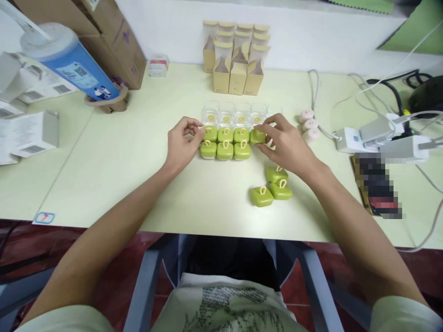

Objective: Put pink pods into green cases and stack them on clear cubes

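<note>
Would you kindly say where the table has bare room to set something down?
Bare patches lie between the blue cup and left hand, and left of the three loose green cases. Crowded: around the rowed cases and white chargers.

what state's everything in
glossy green square cases with cream loops: two rows, three apart
right hand: fingers around the back row's rightmost case
left hand: thumb at the back row's leftmost case
clear plastic square tubs: behind the cases
tan cardboard boxes: upright, tops open
blue cylindrical cup: lidded
white plastic power strip: adapters plugged in
</note>
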Demonstrator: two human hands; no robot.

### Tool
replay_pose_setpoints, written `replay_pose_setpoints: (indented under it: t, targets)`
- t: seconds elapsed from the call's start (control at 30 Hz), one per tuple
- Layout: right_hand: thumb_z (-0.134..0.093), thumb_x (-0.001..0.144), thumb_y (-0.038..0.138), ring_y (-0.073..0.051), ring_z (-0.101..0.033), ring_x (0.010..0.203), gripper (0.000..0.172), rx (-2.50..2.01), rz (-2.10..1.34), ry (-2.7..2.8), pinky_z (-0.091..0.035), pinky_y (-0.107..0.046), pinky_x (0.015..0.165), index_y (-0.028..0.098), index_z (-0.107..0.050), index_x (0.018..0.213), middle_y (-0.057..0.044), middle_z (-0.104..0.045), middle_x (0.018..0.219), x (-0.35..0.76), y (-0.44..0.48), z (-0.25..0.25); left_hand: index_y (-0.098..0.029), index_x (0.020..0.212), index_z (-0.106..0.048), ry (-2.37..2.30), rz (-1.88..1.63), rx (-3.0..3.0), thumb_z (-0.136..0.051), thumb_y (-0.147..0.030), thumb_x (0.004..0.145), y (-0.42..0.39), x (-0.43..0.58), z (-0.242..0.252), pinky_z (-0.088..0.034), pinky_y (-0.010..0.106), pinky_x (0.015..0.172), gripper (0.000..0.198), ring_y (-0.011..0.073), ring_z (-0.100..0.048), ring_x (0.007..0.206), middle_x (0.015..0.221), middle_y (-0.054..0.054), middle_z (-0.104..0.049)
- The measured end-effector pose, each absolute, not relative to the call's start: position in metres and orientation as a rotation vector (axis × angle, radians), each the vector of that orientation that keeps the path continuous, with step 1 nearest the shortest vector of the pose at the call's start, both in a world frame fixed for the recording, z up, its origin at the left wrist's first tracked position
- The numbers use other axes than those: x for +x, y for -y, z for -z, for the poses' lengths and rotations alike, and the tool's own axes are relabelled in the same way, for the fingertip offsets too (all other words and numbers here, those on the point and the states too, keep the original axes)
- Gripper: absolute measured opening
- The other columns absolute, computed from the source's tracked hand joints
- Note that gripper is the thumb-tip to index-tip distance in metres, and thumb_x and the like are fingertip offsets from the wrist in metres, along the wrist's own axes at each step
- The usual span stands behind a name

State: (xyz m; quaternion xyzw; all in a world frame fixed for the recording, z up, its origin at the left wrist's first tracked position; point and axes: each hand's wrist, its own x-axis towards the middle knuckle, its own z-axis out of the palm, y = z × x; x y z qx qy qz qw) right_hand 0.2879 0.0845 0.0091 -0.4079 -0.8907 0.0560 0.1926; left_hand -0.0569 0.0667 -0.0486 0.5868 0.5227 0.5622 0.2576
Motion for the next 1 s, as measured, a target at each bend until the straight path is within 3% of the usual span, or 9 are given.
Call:
replay_pose_setpoints:
  t: [0.3, 0.5, 0.67, 1.0]
  targets:
    - [-0.072, 0.106, 0.017, -0.030, -0.081, 0.089, 0.032, -1.093, -0.282, 2.386, -0.073, -0.057, 0.091, 0.022, -0.088, 0.133, -0.017, -0.081, 0.139, 0.294, -0.087, -0.006, -0.025, 0.107, -0.075, -1.466, -1.506, 1.620, -0.090, -0.057, 0.094, -0.068, -0.060, 0.050, -0.055, 0.022, 0.062, 0.038, 0.0178, -0.071, 0.087, 0.095, 0.003, -0.068]
    - [-0.070, 0.107, 0.018, -0.034, -0.082, 0.097, 0.032, -1.064, -0.311, 2.341, -0.073, -0.060, 0.093, 0.025, -0.088, 0.133, -0.016, -0.083, 0.135, 0.296, -0.090, -0.003, -0.024, 0.105, -0.078, -1.493, -1.528, 1.639, -0.085, -0.049, 0.091, -0.067, -0.056, 0.046, -0.053, 0.023, 0.065, 0.029, 0.0170, -0.070, 0.086, 0.094, 0.003, -0.071]
    - [-0.072, 0.104, 0.017, -0.029, -0.080, 0.088, 0.032, -1.070, -0.282, 2.332, -0.074, -0.058, 0.089, 0.027, -0.087, 0.130, -0.014, -0.083, 0.135, 0.293, -0.087, -0.003, -0.024, 0.105, -0.079, -1.470, -1.548, 1.660, -0.086, -0.047, 0.091, -0.066, -0.056, 0.046, -0.051, 0.024, 0.064, 0.028, 0.0165, -0.070, 0.084, 0.093, 0.003, -0.072]
    - [-0.080, 0.110, 0.031, -0.030, -0.084, 0.088, 0.034, -1.172, -0.316, 2.303, -0.073, -0.054, 0.090, 0.023, -0.083, 0.143, -0.016, -0.082, 0.140, 0.293, -0.079, -0.022, -0.025, 0.110, -0.077, -1.484, -1.531, 1.675, -0.090, -0.060, 0.101, -0.067, -0.060, 0.051, -0.055, 0.024, 0.066, 0.038, 0.0176, -0.070, 0.088, 0.097, 0.004, -0.070]
